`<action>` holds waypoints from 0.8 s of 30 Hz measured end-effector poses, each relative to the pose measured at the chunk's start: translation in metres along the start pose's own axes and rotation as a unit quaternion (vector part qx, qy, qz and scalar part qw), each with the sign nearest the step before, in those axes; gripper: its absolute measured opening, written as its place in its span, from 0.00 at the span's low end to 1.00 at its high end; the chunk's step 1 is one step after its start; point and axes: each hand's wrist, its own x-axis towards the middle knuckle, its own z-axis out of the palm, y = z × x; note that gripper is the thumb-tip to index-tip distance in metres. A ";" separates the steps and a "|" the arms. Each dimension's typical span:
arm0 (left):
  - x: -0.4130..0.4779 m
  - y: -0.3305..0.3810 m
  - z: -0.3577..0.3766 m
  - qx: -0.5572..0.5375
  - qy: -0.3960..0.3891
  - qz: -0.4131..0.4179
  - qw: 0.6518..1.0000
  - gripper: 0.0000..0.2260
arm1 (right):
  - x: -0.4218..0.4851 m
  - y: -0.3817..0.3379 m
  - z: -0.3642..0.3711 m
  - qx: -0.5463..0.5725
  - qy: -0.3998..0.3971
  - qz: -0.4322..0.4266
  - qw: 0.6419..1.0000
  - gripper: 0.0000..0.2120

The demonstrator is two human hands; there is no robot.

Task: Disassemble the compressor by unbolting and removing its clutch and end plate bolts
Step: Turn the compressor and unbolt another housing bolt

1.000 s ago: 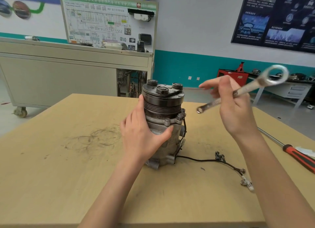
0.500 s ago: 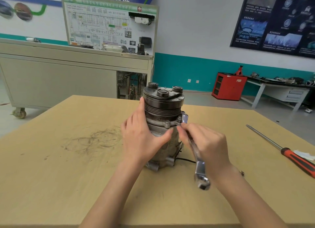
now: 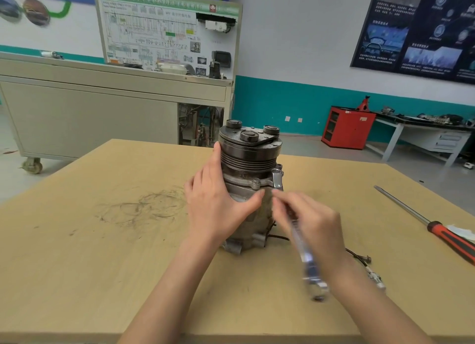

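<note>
On the worktop, left hand clasps the compressor, right hand grips the wrench; seat its ring squarely, pull steadily.

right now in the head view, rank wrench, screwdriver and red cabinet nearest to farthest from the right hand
1. wrench: gripped in the right hand, its head at the compressor.
2. screwdriver: on the table, off to the right.
3. red cabinet: across the room, beyond the table.

Head-worn view, angled down, close over table
</note>
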 end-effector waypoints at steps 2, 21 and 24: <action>0.000 0.000 0.000 -0.006 -0.001 -0.001 1.000 0.50 | -0.002 0.023 -0.007 0.273 -0.016 0.158 0.949 0.08; 0.000 0.001 -0.002 -0.001 -0.005 0.000 1.000 0.49 | 0.051 0.085 -0.026 0.582 -0.092 0.428 0.685 0.06; 0.000 0.002 -0.002 -0.002 -0.002 0.000 1.000 0.49 | 0.062 0.057 -0.046 0.334 -0.121 0.346 0.869 0.05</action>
